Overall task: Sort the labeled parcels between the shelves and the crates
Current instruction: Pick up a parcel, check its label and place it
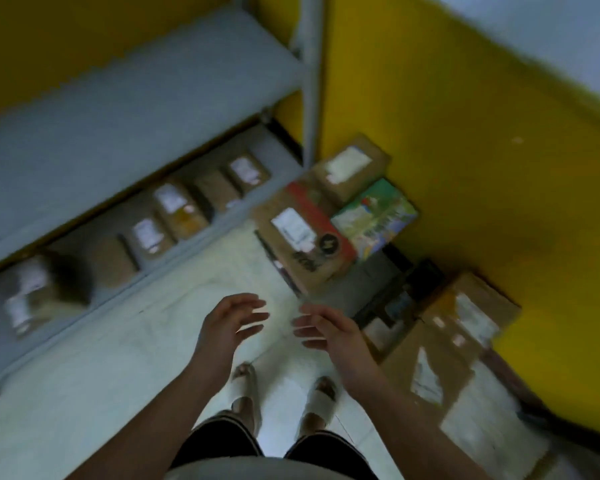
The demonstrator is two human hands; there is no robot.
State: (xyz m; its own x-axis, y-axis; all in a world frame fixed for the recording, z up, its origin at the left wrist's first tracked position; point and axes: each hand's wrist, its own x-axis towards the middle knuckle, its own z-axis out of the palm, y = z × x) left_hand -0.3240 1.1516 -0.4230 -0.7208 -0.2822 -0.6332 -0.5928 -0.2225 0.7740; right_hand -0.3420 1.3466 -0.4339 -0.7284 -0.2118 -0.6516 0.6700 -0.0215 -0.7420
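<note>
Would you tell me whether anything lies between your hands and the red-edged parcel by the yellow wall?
Nothing visible: the left hand and right hand hover open, only floor between them and the red-edged parcel.

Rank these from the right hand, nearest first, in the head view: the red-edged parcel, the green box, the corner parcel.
1. Red-edged parcel, on the stack just ahead of the right hand.
2. Green box, behind that parcel, to its right.
3. Corner parcel, farthest back, on top of the stack.
</note>
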